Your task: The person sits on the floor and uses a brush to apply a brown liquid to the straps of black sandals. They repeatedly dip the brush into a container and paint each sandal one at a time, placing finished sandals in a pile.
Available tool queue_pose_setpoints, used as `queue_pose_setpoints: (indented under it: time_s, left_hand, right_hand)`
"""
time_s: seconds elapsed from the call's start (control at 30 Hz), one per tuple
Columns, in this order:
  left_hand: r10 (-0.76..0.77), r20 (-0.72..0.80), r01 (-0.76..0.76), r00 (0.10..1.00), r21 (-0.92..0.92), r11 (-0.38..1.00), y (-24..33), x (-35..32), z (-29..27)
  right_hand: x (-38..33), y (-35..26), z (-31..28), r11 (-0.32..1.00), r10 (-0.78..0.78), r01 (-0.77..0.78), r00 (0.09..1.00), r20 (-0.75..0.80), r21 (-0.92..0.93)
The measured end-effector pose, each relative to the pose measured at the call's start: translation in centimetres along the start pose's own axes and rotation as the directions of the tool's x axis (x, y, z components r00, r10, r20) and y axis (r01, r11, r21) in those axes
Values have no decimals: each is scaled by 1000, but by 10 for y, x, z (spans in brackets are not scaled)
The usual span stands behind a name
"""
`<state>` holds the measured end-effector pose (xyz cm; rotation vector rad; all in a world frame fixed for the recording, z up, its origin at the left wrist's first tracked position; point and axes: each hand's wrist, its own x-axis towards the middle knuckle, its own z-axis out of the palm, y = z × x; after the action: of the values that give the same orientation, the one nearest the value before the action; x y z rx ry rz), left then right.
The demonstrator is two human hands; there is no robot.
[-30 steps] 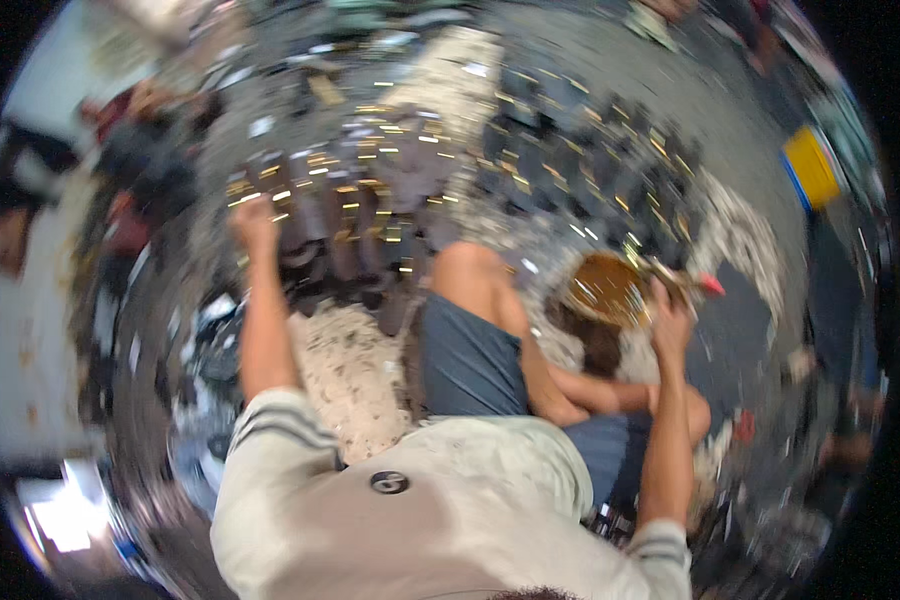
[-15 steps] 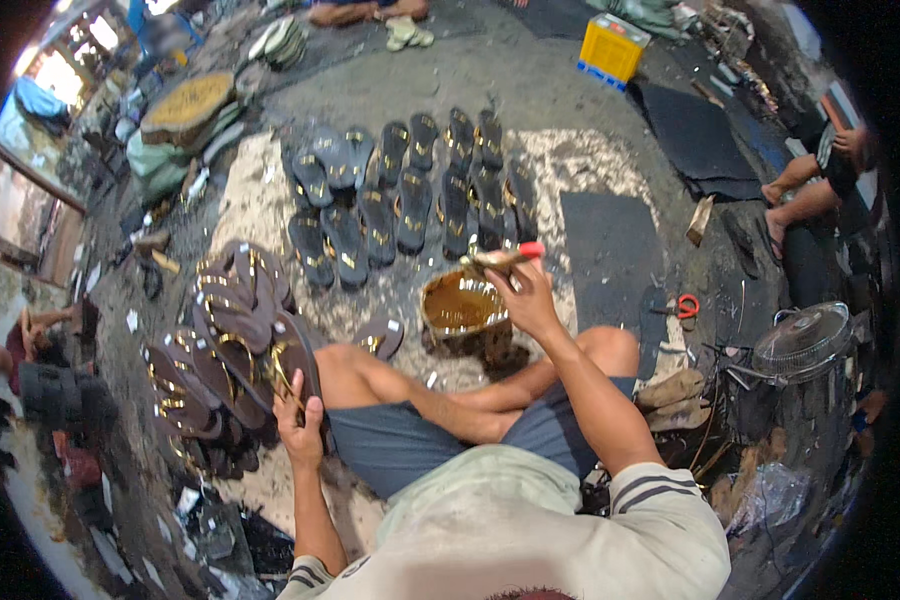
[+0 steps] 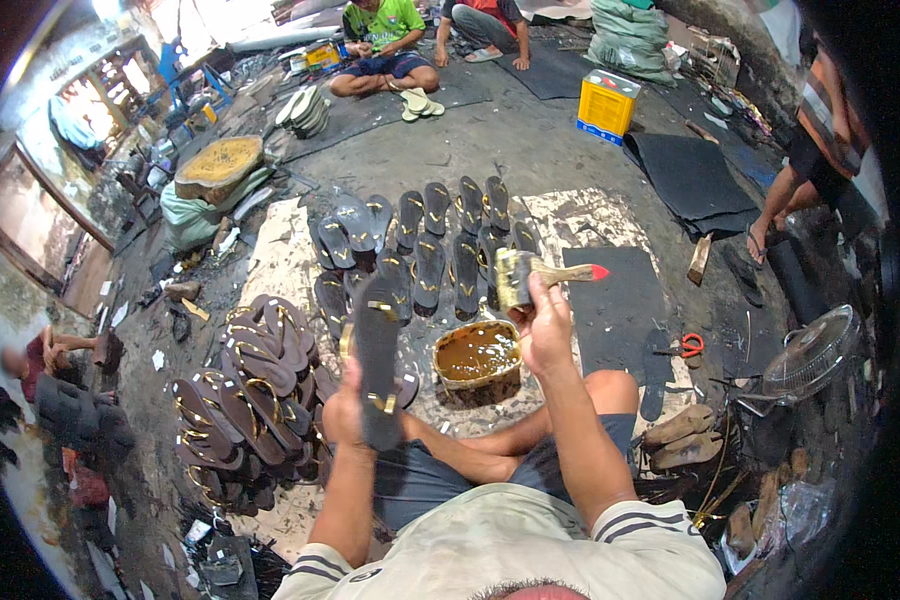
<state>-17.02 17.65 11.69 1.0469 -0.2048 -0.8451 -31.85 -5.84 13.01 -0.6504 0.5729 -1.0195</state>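
Left hand [image 3: 343, 412] grips sandal [image 3: 377, 360]; right hand [image 3: 545, 325] grips brush [image 3: 535, 272]

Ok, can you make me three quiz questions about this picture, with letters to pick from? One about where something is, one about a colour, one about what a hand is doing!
1. Where is the glue tin?
A) on the floor by the knee
B) on a shelf
C) in a hand

2. What colour is the brush handle's tip?
A) blue
B) red
C) white

3. What is the left hand doing?
A) resting empty
B) holding scissors
C) holding a dark sandal

Answers: 1 A, it sits on the ground. 2 B, the tip is red. 3 C, fingers wrap the sandal.
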Motion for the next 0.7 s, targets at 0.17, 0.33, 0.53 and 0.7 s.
queue_pose_setpoints:
  time_s: [0.17, 0.33, 0.53, 0.7]
  left_hand:
    - [14, 264, 55, 964, -250, 967, -36, -16, 69]
    - [47, 286, 48, 957, -316, 948, -32, -18, 53]
    - [16, 319, -32, 948, 47, 998, -55, -45, 53]
    - [73, 324, -20, 943, -164, 986, -34, -43, 64]
  right_hand:
    - [-33, 13, 41, 689, -197, 425, 889, 413, -587]
    - [-111, 24, 24, 587, -168, 612, 732, 660, -530]
    - [8, -8, 15, 678, -131, 341, 928, 348, -652]
    - [-54, 17, 6, 769, -189, 384, 900, 392, -511]
